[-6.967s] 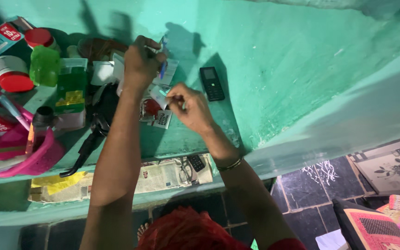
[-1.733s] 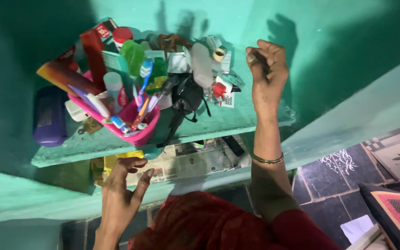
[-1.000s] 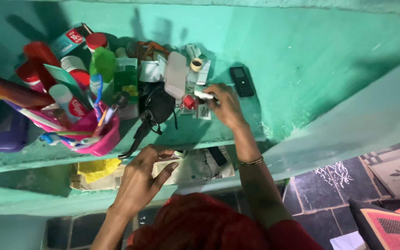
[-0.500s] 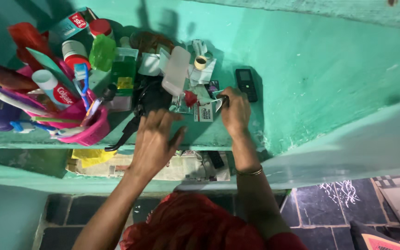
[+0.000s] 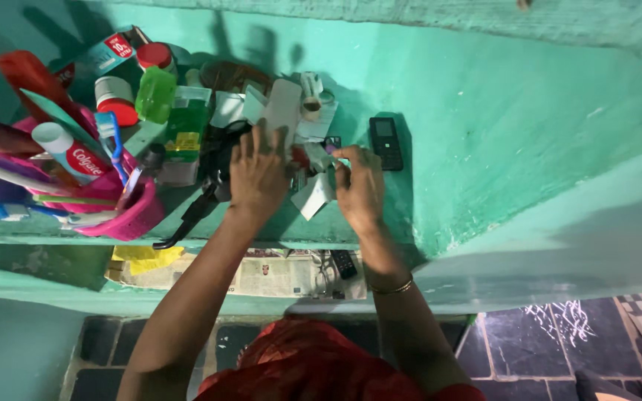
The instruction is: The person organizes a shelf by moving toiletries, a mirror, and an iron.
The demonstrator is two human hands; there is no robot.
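Home: green wall shelf [image 5: 380, 223], toothpaste [image 5: 68, 152], toothbrushes [image 5: 109, 137].

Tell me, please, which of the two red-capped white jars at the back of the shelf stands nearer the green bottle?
The lower jar, directly left of the translucent green bottle and almost touching it. The other red-capped jar stands farther back, beside the carton.

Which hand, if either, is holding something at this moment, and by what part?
The right hand pinches a small white card by its upper right edge. The left hand lies spread over the clutter on the green shelf; whether it grips anything cannot be told.
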